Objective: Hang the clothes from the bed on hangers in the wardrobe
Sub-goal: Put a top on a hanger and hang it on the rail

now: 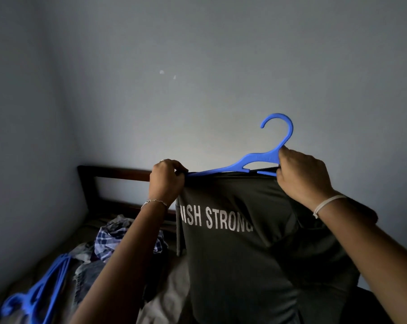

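Holds shirt [242, 258] above bed [118, 172], draped on hanger [256, 159]. Pinches shoulder cloth at hanger's tip with left hand [166, 181]; grips hanger's neck with right hand [301, 174]. Seems light, limp, apt to slide; best carried by stiff neck under hook.

- The left hand [167, 180] pinched the collar of a dark T-shirt [244, 249] against the left arm of a blue hanger [256, 160].
- The right hand [300, 174] gripped the hanger just below its hook, with shirt fabric gathered under it.
- White letters on the shirt read "STRONG".
- Below, on the bed [165, 300], lay a heap of clothes [118, 239], a checked piece among them.
- More blue hangers [41, 291] lay at the lower left.
- A dark headboard [118, 174] stood against the wall [197, 66].
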`<action>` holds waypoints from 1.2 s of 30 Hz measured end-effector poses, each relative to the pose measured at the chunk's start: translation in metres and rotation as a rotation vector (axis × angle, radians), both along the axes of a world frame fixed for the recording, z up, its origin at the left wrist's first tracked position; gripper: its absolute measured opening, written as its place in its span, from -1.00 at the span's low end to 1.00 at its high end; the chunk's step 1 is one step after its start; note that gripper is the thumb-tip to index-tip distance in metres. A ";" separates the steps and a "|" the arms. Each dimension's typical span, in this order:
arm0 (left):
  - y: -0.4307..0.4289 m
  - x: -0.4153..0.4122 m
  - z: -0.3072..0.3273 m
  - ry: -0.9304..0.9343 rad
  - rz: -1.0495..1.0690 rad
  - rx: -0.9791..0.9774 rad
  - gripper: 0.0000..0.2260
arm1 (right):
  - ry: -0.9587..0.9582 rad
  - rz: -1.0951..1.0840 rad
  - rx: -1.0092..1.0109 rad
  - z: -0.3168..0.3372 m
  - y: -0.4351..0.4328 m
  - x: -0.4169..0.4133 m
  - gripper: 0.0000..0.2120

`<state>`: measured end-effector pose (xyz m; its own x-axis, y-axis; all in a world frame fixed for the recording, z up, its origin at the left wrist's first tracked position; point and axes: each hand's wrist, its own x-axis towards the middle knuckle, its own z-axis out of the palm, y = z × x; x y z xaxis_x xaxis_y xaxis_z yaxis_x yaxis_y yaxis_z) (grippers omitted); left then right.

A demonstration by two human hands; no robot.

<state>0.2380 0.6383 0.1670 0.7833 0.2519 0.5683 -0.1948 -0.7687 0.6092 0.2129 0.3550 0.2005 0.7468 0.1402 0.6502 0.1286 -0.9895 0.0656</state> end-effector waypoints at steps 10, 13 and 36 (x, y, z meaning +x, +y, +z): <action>-0.031 -0.017 0.023 -0.387 -0.013 0.001 -0.95 | 0.091 0.071 0.082 -0.014 0.010 0.018 -0.79; -0.048 -0.033 0.010 -0.348 -0.175 -0.074 -0.93 | 0.171 0.144 0.233 -0.009 0.008 0.027 -0.80; -0.029 0.003 0.061 0.016 -0.329 0.119 -0.69 | 0.344 0.752 0.642 0.036 0.036 0.038 -0.82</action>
